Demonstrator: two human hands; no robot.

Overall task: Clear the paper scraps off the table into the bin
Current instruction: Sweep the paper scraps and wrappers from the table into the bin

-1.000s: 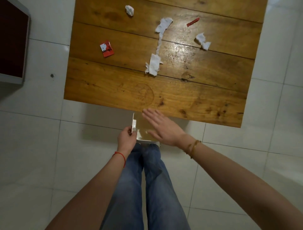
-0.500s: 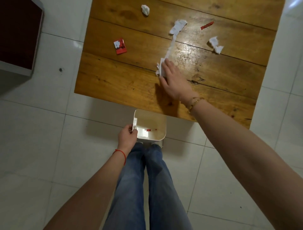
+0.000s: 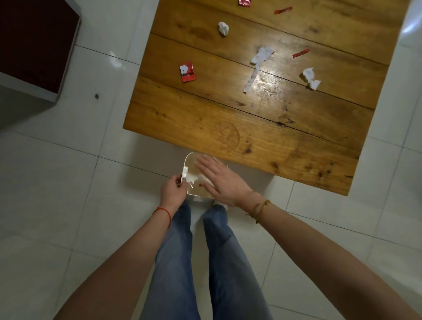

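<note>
Scraps first: I count seven on the table, all well beyond my R hand. Nearest to it is the long white strip, up and a bit right of the fingers, running diagonally. Right of the strip is a crumpled white bit, and above that a small red sliver. Left of the strip lies a red-and-white wrapper, flat on the wood. Farther out, a white ball, another red sliver near the far edge, and a red piece cut off by the frame top.

The bin sits on the floor just off the table's near edge, directly under my R hand. White paper shows inside it, w/ a small red fleck — details are too small to read.

R hand is flat over the bin mouth, fingers spread apart, palm down, holding nothing I can see. L hand is at the bin's left rim, fingers closed on the white tab there.

Below both hands, jeans and a white tile floor. Far left of the L hand — a dark red cabinet.
</note>
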